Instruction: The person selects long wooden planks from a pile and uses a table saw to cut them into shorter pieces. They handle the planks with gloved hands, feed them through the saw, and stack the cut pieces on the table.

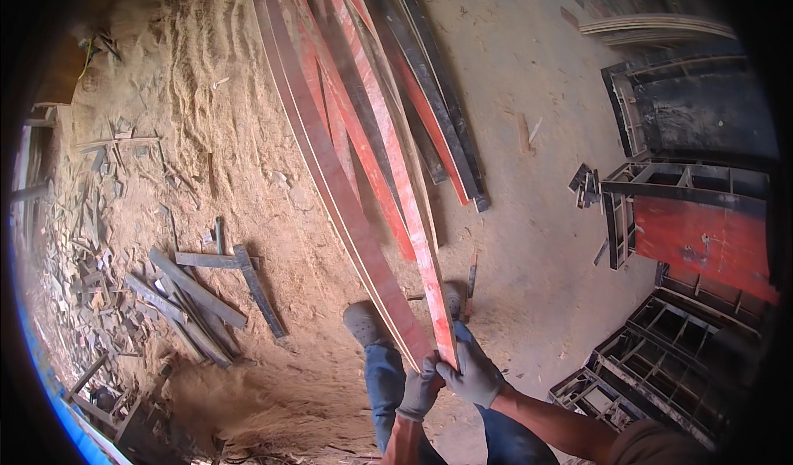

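Both my hands wear grey gloves and are close together in front of my legs, at the near ends of long wooden strips. My left hand (420, 393) is closed around the end of a wide reddish-brown plank (361, 235) with pale edges. Beside it, my right hand (474, 372) is closed on the end of a narrower plank with worn red-and-white paint (415, 227). Both planks run away from me toward the far edge of the view. More red planks (382, 192) lie between and under them, and dark planks (457, 147) lie to their right.
Sawdust (239, 118) covers the floor on the left, with dark wood offcuts (198, 296) and small scraps (83, 242) scattered over it. Red and black framed panels (702, 234) and black slatted frames (661, 345) stand along the right. My shoe (363, 323) is beside the wide plank.
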### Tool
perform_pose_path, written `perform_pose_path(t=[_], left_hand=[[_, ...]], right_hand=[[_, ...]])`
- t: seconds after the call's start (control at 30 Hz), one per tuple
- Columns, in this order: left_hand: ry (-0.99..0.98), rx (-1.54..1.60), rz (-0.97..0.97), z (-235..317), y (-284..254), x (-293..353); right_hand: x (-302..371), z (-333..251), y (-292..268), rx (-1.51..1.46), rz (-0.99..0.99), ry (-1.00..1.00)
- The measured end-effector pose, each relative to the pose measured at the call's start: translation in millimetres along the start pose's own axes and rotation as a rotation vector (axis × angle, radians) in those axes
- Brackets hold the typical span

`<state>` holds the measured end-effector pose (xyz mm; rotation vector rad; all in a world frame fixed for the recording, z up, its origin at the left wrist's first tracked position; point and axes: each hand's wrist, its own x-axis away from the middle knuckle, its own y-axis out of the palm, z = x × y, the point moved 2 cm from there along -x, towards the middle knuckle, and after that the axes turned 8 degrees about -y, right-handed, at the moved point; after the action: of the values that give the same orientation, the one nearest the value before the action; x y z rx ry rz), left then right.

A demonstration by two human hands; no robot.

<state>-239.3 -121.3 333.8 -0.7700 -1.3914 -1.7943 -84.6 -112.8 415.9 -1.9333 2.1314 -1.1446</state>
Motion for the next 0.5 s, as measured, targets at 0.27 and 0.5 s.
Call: perform_pose_path(t=[0.27, 0.5], left_hand=[[-0.049, 0.272, 0.037, -27, -12, 15], [0.062, 0.243, -0.072, -26, -9, 30]], right_hand=[[-2, 1, -20, 0.087, -0.202, 0.038], [-20, -69, -36, 0.431, -0.235, -0.237]])
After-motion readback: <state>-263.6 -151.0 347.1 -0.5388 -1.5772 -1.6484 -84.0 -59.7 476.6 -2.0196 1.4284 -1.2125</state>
